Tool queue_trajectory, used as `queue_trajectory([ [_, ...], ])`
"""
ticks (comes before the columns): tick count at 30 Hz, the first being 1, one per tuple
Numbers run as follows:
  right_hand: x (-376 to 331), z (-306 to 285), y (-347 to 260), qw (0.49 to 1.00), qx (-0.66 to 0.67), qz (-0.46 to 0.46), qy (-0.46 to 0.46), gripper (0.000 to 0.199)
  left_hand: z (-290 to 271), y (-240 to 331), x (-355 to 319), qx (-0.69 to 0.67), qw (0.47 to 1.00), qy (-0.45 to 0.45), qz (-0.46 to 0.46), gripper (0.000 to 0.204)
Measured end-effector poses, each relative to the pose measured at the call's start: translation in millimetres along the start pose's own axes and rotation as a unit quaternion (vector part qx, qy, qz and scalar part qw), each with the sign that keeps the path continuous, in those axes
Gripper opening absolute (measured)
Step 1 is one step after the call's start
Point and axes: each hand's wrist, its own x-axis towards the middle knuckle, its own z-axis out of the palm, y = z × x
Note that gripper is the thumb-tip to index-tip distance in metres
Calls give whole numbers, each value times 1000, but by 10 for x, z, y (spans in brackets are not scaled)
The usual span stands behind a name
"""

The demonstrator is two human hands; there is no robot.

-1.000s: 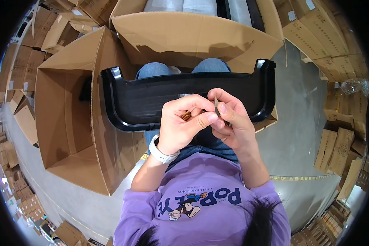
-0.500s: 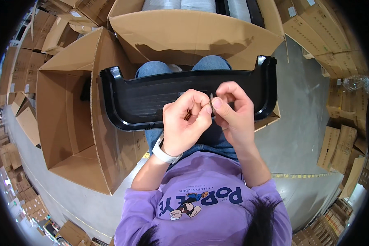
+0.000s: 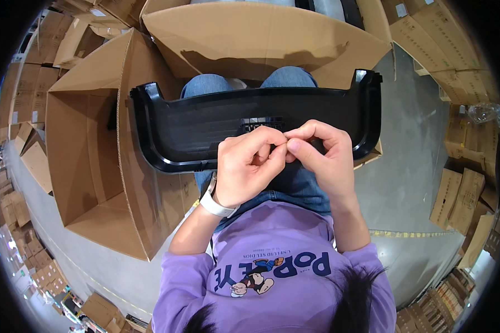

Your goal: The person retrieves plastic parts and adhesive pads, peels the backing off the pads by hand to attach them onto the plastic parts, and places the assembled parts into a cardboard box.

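A wide black plastic panel (image 3: pixel 194 122) with a raised rim and upturned corners lies across my knees. Near its middle is a slotted patch (image 3: pixel 261 123). Over the panel's near edge, my left hand (image 3: pixel 250 161) and my right hand (image 3: pixel 326 158) meet, thumbs and forefingers pinched tip to tip. Whatever sits between the fingertips is too small and covered to name. A white band (image 3: pixel 218 206) circles my left wrist.
An open cardboard box (image 3: pixel 97 161) stands on the left. Beyond my knees, a larger carton (image 3: pixel 261 39) holds wrapped parts. Stacked cartons (image 3: pixel 439 44) line the right side, with clear plastic wrap (image 3: pixel 484 114) among them. Grey floor (image 3: pixel 403 166) shows at right.
My right forefinger has come down from a raised position to pinch against the left fingertips. The slotted patch on the panel shows more now. The view has shifted slightly.
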Motion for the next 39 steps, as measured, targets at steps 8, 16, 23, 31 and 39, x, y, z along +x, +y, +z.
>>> queue_trajectory([
  [8, 10, -214, 89, 989, -73, 10, 126, 10, -298, -216, -68, -179, 959, 77, -206, 8],
  [16, -29, -74, 380, 896, -389, -174, 122, 7, -538, -463, -134, -278, 919, 164, -226, 8],
  [23, 61, -38, 529, 866, -456, -179, 98, 9, -548, -553, -141, -324, 901, 143, -252, 8],
  [31, 77, -45, 581, 863, -463, -177, 97, 9, -543, -610, -132, -332, 897, 132, -259, 8],
  [39, 76, -61, 588, 863, -475, -155, 75, 10, -545, -632, -122, -333, 899, 122, -257, 8],
])
